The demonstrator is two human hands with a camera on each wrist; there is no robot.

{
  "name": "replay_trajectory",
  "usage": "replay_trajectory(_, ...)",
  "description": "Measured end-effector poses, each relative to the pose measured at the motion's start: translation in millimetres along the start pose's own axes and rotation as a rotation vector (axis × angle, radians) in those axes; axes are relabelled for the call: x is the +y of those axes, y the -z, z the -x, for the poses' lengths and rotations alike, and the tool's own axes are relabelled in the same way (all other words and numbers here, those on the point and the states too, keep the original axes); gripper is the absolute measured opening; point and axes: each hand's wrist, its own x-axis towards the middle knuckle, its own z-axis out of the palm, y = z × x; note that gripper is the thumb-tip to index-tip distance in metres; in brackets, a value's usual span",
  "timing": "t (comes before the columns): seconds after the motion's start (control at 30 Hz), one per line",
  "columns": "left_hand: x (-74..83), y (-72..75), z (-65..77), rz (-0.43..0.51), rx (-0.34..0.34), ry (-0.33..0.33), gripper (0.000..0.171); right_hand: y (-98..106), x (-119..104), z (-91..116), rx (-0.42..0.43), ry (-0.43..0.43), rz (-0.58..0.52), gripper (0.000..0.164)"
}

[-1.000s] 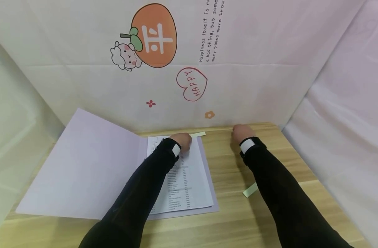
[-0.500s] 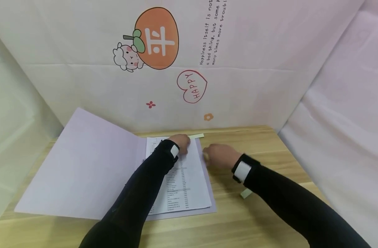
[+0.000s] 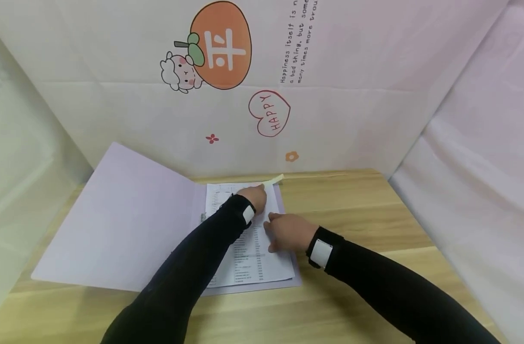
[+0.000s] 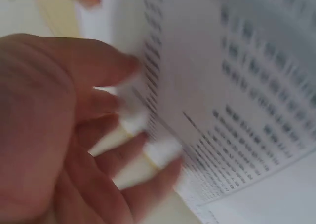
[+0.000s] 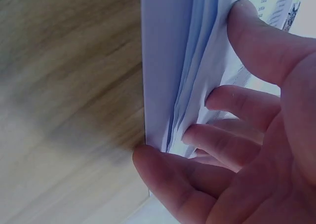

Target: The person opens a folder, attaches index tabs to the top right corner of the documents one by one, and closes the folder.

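Note:
A pale purple folder (image 3: 124, 234) lies with its cover spread to the left. Printed sheets (image 3: 270, 267) are stacked on its right side. Over their upper part is my left hand (image 3: 253, 198); its fingers are loosely bent against the paper in the blurred left wrist view. A pale yellow-green strip (image 3: 277, 179) slants up beyond the sheets' top right corner, close to that hand's fingers. My right hand (image 3: 291, 232) reaches across the stack's right edge, its fingertips (image 5: 192, 132) touching the sheets and the thumb on the top page.
A small metal clip (image 3: 203, 217) shows at the folder's spine. The wooden table (image 3: 356, 210) ends at the back against a printed cloth (image 3: 352, 119). White cloth (image 3: 481, 143) hangs at both sides.
My right hand has swept from the table's back right to the sheets' right edge. The strip by the left hand has tilted upward. The other strip on the right is hidden from view now.

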Motion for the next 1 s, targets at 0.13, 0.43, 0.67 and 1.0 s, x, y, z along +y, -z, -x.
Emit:
replay_trajectory(0.13,3.4,-0.9,35.7,-0.017,0.024,0.001,0.019,6.0,-2.8,1.8,-0.019,-0.001,-0.024,0.067)
replay_trajectory(0.43,11.9,-25.6,122.4,0.004,0.007,-0.022,0.016,3.2,-2.9,3.7,-0.032,0.007,0.065,0.068)
replay_trajectory(0.67,9.8,-45.0,182.4,0.076,0.066,-0.007,0.016,-1.1,-1.6,5.3,-0.031,0.004,0.107,0.071)
replay_trajectory(1.0,-1.0,-66.0,223.2,0.132,0.181,-0.116,0.027,-0.1,-0.3,9.0,-0.024,0.03,0.112,0.073)
